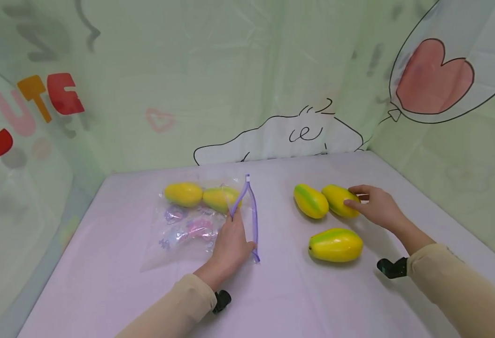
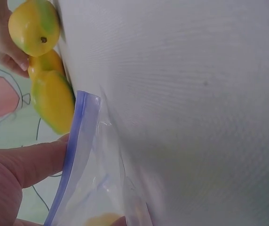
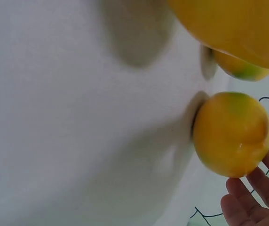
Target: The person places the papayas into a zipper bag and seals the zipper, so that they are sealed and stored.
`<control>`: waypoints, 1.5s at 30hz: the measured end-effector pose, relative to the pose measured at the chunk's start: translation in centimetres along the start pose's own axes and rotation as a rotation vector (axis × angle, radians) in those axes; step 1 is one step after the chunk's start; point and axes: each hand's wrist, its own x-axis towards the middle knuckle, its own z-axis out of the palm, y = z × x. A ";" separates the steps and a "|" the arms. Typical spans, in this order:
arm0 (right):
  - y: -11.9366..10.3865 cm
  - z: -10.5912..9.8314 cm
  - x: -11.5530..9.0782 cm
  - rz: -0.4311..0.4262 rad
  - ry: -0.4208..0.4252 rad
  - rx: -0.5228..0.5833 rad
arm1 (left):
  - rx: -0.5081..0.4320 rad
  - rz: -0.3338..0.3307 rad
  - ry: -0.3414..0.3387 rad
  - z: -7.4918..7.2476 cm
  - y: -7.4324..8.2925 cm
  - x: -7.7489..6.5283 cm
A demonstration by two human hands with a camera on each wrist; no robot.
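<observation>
A clear zip bag (image 1: 180, 239) with a purple zip edge lies on the left, two yellow papayas (image 1: 183, 194) inside its far part. My left hand (image 1: 232, 241) holds the bag at its mouth; in the left wrist view the thumb (image 2: 43, 160) lies against the zip edge, the other fingers mostly hidden. At the right, my right hand (image 1: 376, 204) is at the end of a yellow papaya (image 1: 338, 199) on the table, fingertips and thumb spread about its side. Beside that fruit lies a green-striped papaya (image 1: 311, 201), and nearer stands out another papaya (image 1: 335, 245), lying sideways.
A pale lilac cloth covers the table (image 1: 281, 291). Light green printed curtains (image 1: 230, 70) enclose the back and both sides. Each wrist carries a small black camera, such as the right camera (image 1: 392, 268).
</observation>
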 end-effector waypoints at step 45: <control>-3.9 -3.2 -1.0 -0.076 0.109 0.128 | 0.002 -0.029 -0.020 0.3 -0.3 0.2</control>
